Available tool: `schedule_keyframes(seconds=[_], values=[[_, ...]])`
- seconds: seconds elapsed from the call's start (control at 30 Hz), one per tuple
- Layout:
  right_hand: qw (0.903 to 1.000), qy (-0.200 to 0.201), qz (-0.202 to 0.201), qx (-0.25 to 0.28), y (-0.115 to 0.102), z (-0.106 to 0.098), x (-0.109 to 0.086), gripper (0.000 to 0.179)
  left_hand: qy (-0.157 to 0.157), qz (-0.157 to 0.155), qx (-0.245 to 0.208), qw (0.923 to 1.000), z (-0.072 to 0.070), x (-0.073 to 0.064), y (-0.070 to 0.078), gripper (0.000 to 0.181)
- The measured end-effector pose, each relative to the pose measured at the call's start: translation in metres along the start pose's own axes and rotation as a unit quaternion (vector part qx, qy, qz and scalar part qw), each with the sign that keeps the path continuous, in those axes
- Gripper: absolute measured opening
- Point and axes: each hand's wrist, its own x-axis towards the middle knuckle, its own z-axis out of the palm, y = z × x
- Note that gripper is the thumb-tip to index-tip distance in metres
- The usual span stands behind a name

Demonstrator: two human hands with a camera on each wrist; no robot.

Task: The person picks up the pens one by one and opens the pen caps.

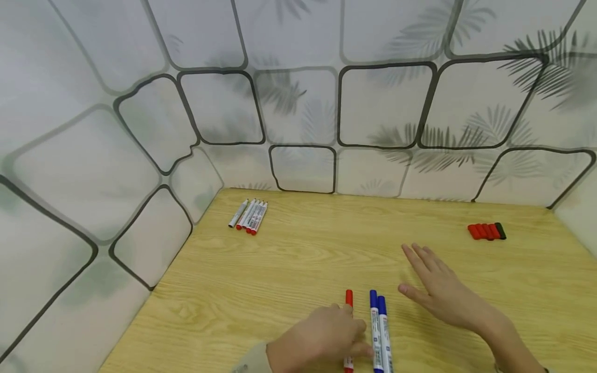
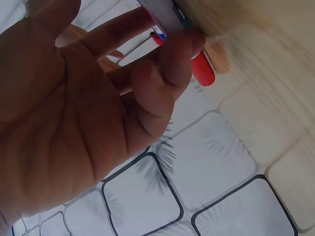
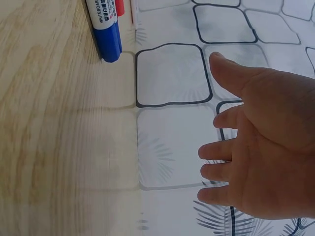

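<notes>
A red whiteboard marker (image 1: 349,297) lies at the front of the table under my left hand (image 1: 322,331). The curled fingers of that hand are on its barrel, and the hand hides most of it. In the left wrist view, the red cap (image 2: 203,71) shows just past the little finger. Right beside it, two blue whiteboard markers (image 1: 375,331) lie side by side, caps pointing away from me. My right hand (image 1: 443,290) is held to the right of them with fingers extended and nothing in it. The right wrist view shows its palm beyond a blue cap (image 3: 107,45).
Several white-barrelled markers (image 1: 252,216), most with red ends and one with a dark end, lie in a row at the back left. A row of short red pieces and one dark piece (image 1: 487,231) lies at the back right. Patterned walls (image 1: 303,171) border the wooden table (image 1: 303,248).
</notes>
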Motion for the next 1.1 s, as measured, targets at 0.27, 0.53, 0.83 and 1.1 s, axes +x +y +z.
schedule_keyframes(seconds=[0.27, 0.53, 0.83, 1.1], values=[[1.0000, -0.008, 0.003, 0.004, 0.000, -0.002, 0.001, 0.084, 0.005, -0.030, -0.008, 0.9995, -0.002, 0.002, -0.009, 0.048], [0.9998, -0.001, 0.010, 0.015, 0.001, -0.002, 0.001, 0.088, 0.091, -0.032, 0.040, 0.9945, -0.010, -0.004, -0.019, 0.025], [0.9999, 0.000, 0.007, 0.010, 0.001, -0.002, 0.001, 0.088, 0.239, -0.053, 0.083, 0.9660, -0.013, -0.002, -0.031, 0.022], [1.0000, -0.001, 0.003, 0.001, -0.001, 0.000, 0.001, 0.086, 0.289, -0.048, 0.071, 0.9536, -0.024, -0.007, -0.041, 0.026]])
